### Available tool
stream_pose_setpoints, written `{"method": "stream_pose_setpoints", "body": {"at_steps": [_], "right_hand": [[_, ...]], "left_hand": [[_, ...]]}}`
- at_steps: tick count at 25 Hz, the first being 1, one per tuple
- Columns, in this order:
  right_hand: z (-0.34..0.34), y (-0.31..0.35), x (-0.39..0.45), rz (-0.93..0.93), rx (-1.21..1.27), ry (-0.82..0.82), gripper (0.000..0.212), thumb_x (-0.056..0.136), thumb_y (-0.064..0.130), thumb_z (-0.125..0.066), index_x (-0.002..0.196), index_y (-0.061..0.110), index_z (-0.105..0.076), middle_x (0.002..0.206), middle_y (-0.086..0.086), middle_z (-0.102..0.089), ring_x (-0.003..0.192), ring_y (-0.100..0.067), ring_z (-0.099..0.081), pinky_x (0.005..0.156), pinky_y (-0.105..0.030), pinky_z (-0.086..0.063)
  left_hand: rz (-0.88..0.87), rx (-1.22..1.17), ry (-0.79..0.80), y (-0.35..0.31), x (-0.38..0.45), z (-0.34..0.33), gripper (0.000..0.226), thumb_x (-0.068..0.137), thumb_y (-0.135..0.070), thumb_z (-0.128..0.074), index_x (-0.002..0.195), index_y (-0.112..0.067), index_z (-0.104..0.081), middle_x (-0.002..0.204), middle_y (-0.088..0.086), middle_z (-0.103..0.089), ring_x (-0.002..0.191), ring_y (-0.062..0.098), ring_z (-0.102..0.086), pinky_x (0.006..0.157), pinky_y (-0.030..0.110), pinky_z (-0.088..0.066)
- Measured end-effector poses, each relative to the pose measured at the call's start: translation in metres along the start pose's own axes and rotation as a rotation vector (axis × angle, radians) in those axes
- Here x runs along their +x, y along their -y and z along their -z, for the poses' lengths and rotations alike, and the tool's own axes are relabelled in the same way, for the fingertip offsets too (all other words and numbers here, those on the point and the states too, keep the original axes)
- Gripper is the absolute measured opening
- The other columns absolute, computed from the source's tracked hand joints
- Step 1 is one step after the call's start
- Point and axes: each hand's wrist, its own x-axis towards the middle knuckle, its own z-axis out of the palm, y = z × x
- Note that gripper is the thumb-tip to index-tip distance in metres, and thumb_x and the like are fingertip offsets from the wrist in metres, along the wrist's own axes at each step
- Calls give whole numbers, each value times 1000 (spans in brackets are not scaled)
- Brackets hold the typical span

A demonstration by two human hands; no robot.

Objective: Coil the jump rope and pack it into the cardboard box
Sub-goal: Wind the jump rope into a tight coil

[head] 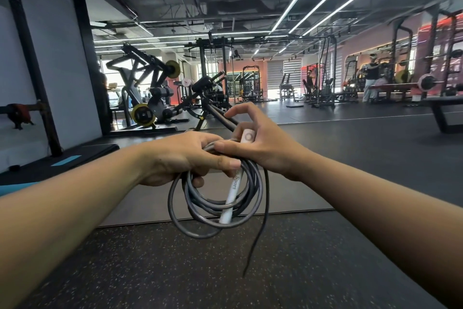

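The jump rope point(213, 206) is a dark grey cord wound into several loops that hang below my hands. My left hand point(180, 158) is closed around the top of the coil. One white handle point(231, 198) points down through the loops. My right hand point(255, 141) grips the second white handle point(247, 136) and pinches the cord with its thumb; its index finger is lifted. A loose end of cord point(258, 228) dangles to the right of the coil. No cardboard box is in view.
I stand on speckled black rubber flooring point(225, 271) with smooth grey mats point(350, 158) ahead. Weight machines point(150, 93) and racks point(325, 78) fill the back of the gym. A bench point(443, 113) stands at the right. A person point(372, 78) is far off at the right.
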Motion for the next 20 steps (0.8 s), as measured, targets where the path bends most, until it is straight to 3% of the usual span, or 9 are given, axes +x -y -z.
{"method": "stream_pose_setpoints", "body": {"at_steps": [3,6,8,11,13,16,18,20], "right_hand": [[-5,4,2,47,-52,11,44,92,31,-74,125,22,-47,91,-6,-46,55,1,-41,58,-15,-41],[-5,7,4,66,-166,-51,25,101,45,-55,116,25,-50,88,-2,-47,62,-3,-43,63,-18,-42],[2,6,4,24,-149,-26,32,101,54,-50,112,25,-53,84,-5,-53,58,-9,-47,57,-25,-43],[17,6,1,-117,-18,-10,46,101,58,-48,110,14,-60,71,-12,-54,43,-14,-37,41,-23,-31],[30,5,0,-193,-26,-28,63,98,64,-48,105,5,-69,60,-6,-48,44,-17,-34,44,-24,-27],[45,-8,-7,-271,-63,-69,72,92,71,-53,97,1,-73,53,3,-39,46,-16,-31,48,-27,-25],[42,-17,-13,-300,46,-94,77,87,75,-55,103,2,-72,57,5,-39,49,-14,-28,49,-28,-21],[21,-22,-16,-305,272,-52,91,72,86,-59,115,7,-70,66,6,-47,52,-9,-29,51,-27,-21]], "left_hand": [[58,32,-86,-1,4,-6,39,77,-34,-83,111,-18,-73,74,-2,-69,41,2,-41,45,23,-36],[44,13,-194,5,10,-16,37,71,-39,-87,100,-20,-77,54,-10,-55,43,4,-35,45,24,-31],[-8,-35,-242,11,8,-18,32,73,-37,-85,100,-21,-78,47,-14,-49,41,3,-35,45,24,-28],[-102,-148,-370,21,3,-13,33,73,-35,-85,102,-20,-78,49,-12,-51,42,6,-35,44,24,-31],[-165,-328,-477,27,1,-11,29,73,-34,-84,97,-19,-78,49,-11,-47,41,7,-32,44,25,-31],[-230,-794,-731,28,2,-8,27,72,-38,-82,91,-23,-71,48,-13,-43,36,4,-31,42,25,-32],[-260,-1054,-872,22,4,-7,31,72,-43,-82,89,-23,-66,53,-11,-42,38,5,-32,40,23,-33],[-248,-1140,-955,14,10,-18,34,73,-47,-80,88,-22,-62,61,-8,-43,46,8,-35,45,24,-39]]}}
